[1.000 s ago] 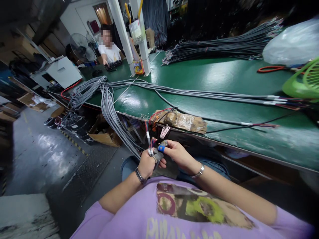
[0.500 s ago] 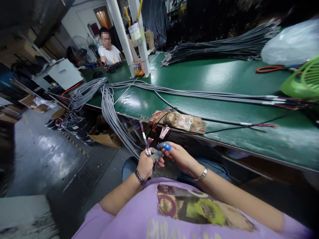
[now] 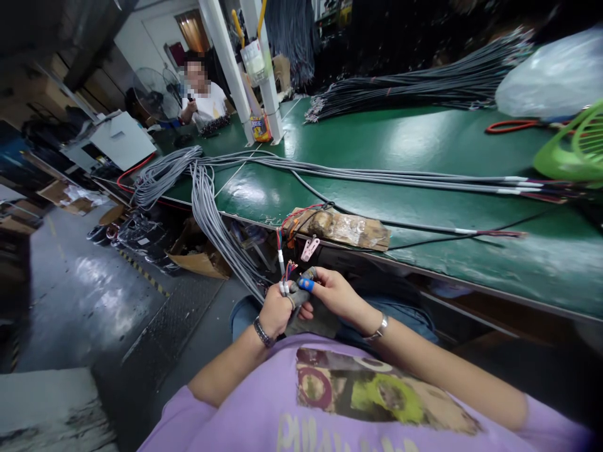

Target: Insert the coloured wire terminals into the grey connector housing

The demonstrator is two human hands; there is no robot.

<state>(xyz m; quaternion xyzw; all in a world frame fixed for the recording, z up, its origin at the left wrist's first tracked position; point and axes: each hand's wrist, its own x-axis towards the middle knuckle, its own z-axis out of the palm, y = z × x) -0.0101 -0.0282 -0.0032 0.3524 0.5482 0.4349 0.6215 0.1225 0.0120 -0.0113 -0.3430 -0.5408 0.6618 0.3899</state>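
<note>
My left hand (image 3: 277,309), with grey covers on its fingers, is closed around several grey cables (image 3: 230,270) in front of my body. Their white-banded ends stick up above the fist, showing thin coloured wires (image 3: 289,271). One cable end (image 3: 281,256) stands higher than the others. My right hand (image 3: 340,294) meets the left fingertips with thumb and forefinger pinched together; blue tape wraps its thumb and a grey cover its forefinger. Whatever lies in that pinch is hidden. A pink clip (image 3: 309,249) hangs at the bench edge just beyond both hands.
A wooden block (image 3: 348,231) with wires sits on the edge of the green bench (image 3: 400,147). Grey cables run along the bench; a dark cable bundle (image 3: 405,91) lies behind. A green basket (image 3: 572,147) stands right. Across the bench sits another person (image 3: 210,100).
My right fingers have moved left and closed in against the left fingertips. The cable ends in my left hand have shifted slightly right. The person opposite has raised a hand.
</note>
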